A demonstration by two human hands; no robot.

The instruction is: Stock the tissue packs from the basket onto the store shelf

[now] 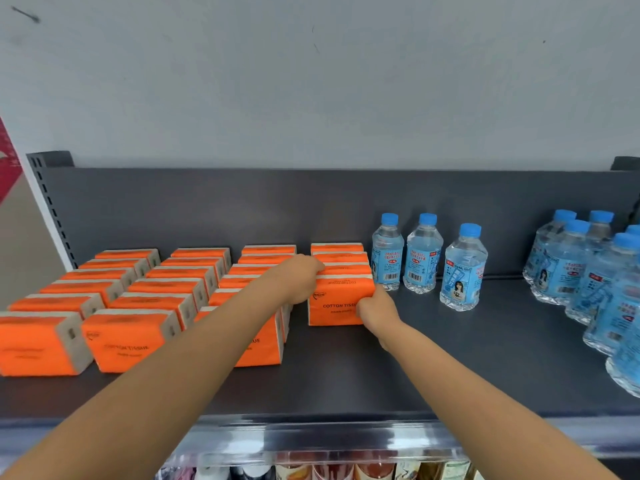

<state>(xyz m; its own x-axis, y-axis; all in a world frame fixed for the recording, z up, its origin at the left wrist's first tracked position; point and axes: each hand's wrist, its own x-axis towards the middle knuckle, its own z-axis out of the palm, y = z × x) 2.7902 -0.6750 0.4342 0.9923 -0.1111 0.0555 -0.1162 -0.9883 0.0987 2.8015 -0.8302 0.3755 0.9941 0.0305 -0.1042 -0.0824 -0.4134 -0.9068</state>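
Orange tissue packs stand in rows on the dark grey shelf (pixel 450 358). The front pack of the rightmost row (pixel 334 304) reads "COTTON TISSUE" and sits between both my hands. My left hand (pixel 298 278) grips its upper left corner. My right hand (pixel 375 308) presses against its lower right edge. Three more packs (pixel 337 252) line up behind it. The other rows (pixel 145 299) fill the shelf's left part; my left forearm hides part of the third row. The basket is out of view.
Three small water bottles with blue caps (pixel 424 252) stand just right of the held pack. A dense group of bottles (pixel 595 278) fills the far right. The shelf's back panel (pixel 242 202) rises behind. Bottles on a lower shelf (pixel 329 467) show under the front edge.
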